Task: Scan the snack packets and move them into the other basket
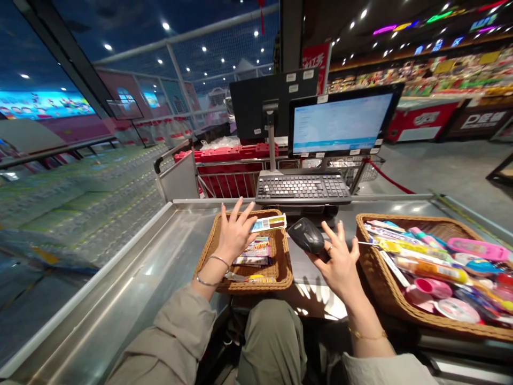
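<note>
My left hand (235,233) is over the smaller wicker basket (289,274). Its other fingers are spread, while the thumb side grips a flat, narrow printed package (270,222) with a barcode, pointing right. Beneath it, several small wrapped packets (256,252) lie in that basket. Just right of the basket, my right hand (339,262) holds a black barcode scanner (306,236); the scanner's head points left toward the package, and the grip is mostly hidden by the hand. Several of the right fingers stick out loosely.
A larger wicker basket (363,267) at right is heaped with toothbrush-like packs, tubes and pink plastic items. A keyboard (303,187) and lit monitor (340,124) stand ahead, beside a second screen's back (256,109). The metal counter (148,278) extends left. Behind are trolleys.
</note>
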Demonstrator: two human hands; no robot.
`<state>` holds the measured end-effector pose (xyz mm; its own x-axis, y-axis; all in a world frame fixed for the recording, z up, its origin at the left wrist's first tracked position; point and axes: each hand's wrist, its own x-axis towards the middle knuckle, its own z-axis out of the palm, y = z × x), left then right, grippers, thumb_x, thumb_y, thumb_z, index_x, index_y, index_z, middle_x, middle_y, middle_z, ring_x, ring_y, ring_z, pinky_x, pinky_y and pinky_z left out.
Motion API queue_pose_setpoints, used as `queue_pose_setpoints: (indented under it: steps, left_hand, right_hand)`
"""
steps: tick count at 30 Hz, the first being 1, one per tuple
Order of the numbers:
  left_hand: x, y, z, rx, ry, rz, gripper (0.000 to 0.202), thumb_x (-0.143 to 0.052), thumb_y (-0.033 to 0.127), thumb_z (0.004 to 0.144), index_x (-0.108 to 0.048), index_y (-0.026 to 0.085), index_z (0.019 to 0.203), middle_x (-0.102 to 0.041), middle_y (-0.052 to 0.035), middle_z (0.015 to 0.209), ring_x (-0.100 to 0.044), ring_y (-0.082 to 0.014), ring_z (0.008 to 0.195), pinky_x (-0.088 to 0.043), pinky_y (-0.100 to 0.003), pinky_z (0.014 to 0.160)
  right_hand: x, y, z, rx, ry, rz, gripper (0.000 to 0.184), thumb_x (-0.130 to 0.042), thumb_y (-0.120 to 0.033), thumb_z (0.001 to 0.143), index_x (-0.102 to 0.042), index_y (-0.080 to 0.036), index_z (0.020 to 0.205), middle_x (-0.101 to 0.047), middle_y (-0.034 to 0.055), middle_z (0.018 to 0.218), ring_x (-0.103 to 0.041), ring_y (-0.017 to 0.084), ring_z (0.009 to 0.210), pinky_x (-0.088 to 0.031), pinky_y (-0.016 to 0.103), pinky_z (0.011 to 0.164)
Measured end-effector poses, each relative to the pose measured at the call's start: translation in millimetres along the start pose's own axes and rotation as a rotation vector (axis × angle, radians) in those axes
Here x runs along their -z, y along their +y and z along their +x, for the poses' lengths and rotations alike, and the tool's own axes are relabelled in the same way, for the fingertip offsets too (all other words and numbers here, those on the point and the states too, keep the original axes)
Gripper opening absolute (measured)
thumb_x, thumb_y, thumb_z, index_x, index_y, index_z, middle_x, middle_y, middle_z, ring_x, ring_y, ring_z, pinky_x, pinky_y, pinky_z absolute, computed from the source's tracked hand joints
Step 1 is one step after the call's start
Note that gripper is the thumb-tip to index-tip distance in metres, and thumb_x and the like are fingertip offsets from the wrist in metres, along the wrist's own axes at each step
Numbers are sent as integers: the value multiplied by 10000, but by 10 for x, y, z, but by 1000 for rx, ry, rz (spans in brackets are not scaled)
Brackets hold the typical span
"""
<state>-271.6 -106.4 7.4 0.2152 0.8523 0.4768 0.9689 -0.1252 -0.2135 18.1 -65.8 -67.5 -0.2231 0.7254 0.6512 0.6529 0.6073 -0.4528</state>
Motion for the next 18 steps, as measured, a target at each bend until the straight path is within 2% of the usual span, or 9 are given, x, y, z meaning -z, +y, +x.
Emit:
queue_pose_setpoints:
  steps: [7, 18]
  left_hand:
    - [-18, 194, 155, -42, 46, -27, 395, -727, 368, 847, -659, 253, 1219, -416, -67, 1581, -180, -381, 1531, -69, -783, 1178]
    - [7, 363, 356, -77, 93, -62, 414, -751, 364, 830, -654, 261, 1219, -438, -65, 1566, -211, -383, 1522, -67, -784, 1176]
  right_hand:
    - [156, -24, -2, 30, 38, -68, 205, -574, -338, 887, -664, -216, 1025, -523, 141, 1491, -235, 398, 1512, -139, 793, 1099]
    - [330, -94, 8, 28, 57, -178, 206, -581, -313, 883, -670, -197, 1028, -510, 142, 1502, -202, 411, 1519, -116, 798, 1106]
